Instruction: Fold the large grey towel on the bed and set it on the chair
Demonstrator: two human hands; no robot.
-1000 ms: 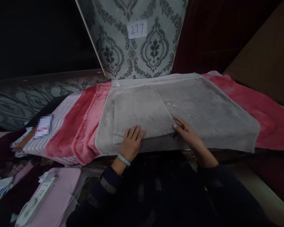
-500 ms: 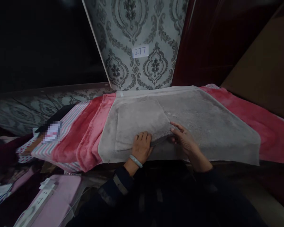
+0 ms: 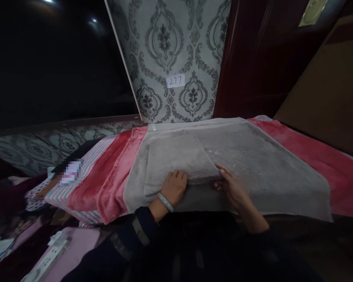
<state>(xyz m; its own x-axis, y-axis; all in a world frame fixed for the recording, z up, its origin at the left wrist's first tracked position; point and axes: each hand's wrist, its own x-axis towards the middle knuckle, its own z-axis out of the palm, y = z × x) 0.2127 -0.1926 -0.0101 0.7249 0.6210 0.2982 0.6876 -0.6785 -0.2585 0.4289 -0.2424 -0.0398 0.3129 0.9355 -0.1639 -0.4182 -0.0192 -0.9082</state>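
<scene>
A folded grey plush cloth [image 3: 178, 154] lies flat on the left part of a larger grey plush blanket [image 3: 253, 156]. At its front edge my left hand [image 3: 174, 187], with a pale bangle on the wrist, has its fingers curled over the fabric; the thumb is hidden. My right hand [image 3: 234, 188] is at the front right corner, its index finger stretched along the edge and the other fingers bent in, gripping the corner. Between my hands, the front edge is slightly raised.
Red and pink blankets [image 3: 90, 188] lie under the grey one and show on both sides. A large dark screen [image 3: 55, 62] stands at the back left. A power strip [image 3: 48, 258] rests on a pink surface [image 3: 79, 243] at lower left. A large brown panel [image 3: 326, 90] leans at right.
The view has tilted up a little, so everything sits lower. Both hands stay at the front edge of the folded cloth, which lies in the same place.
</scene>
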